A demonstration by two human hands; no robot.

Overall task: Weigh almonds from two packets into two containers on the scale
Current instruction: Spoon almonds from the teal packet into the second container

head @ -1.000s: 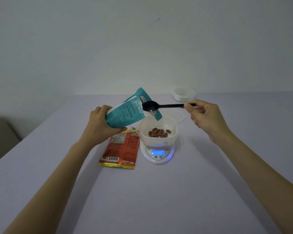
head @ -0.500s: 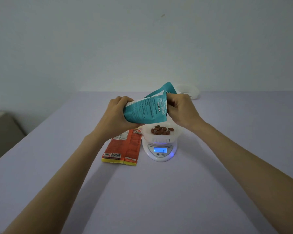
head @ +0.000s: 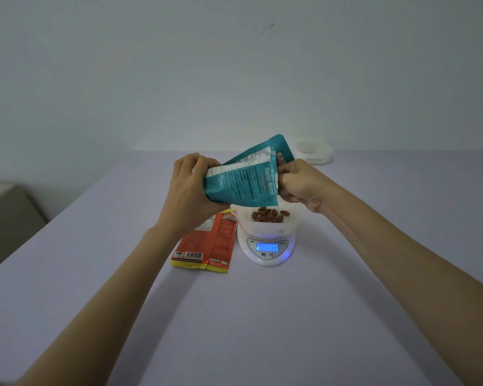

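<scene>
Almonds (head: pixel 268 214) lie in the white container (head: pixel 262 228) on the scale (head: pixel 266 247), just below and near of the teal almond packet (head: pixel 243 181). Left hand (head: pixel 191 190) grips the packet's bottom end and right hand (head: pixel 297 183) pinches its mouth edge, directly over the container. Its long axis runs left-right, so tipping rightward would likely pour; the red packet (head: pixel 207 243) lies on the table (head: pixel 248 316), left of the scale.

Dim, flat and bluish throughout, with low contrast. Soft, faint shadows under both forearms on the worktop (head: pixel 262 330), suggesting diffuse light from above. Brightest spot: glowing blue display of the scale (head: pixel 267 247), spilling a blue tint onto the container (head: pixel 265 229) above. Wide-angle stretching at the edges, forearms flaring toward the lower corners. Slight softness overall; packet print only partly legible. No glare.
</scene>
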